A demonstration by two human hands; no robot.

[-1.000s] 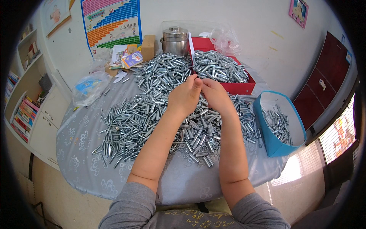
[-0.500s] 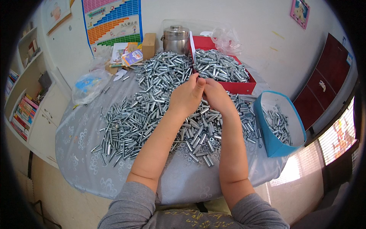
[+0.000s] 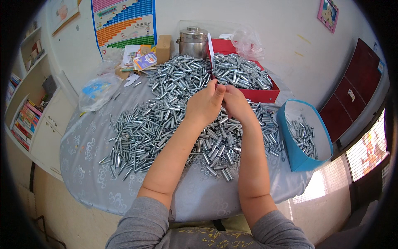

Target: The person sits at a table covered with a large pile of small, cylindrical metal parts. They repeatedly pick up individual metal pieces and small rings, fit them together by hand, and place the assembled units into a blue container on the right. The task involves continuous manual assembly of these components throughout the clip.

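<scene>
Fingers (image 3: 213,86) of both hands, head view: the left hand (image 3: 202,106) and right hand (image 3: 237,103) meet, digits curled, above a heap of metal sleeves and bolts (image 3: 145,130), just in front of the red box (image 3: 260,96). Whether they grip a part cannot be told, since the hands hide it. The heap spreads loose across the cloth-covered surface (image 3: 97,178); small washers (image 3: 202,169) lie along its near side. Probable faults: a part held only by the fingertips could slip and be lost among its likenesses; a lowered forearm could sweep cylindrical pieces toward the near edge, where they might roll off; a sideways elbow could tip the blue bin (image 3: 290,149), which stands near the right edge.
</scene>
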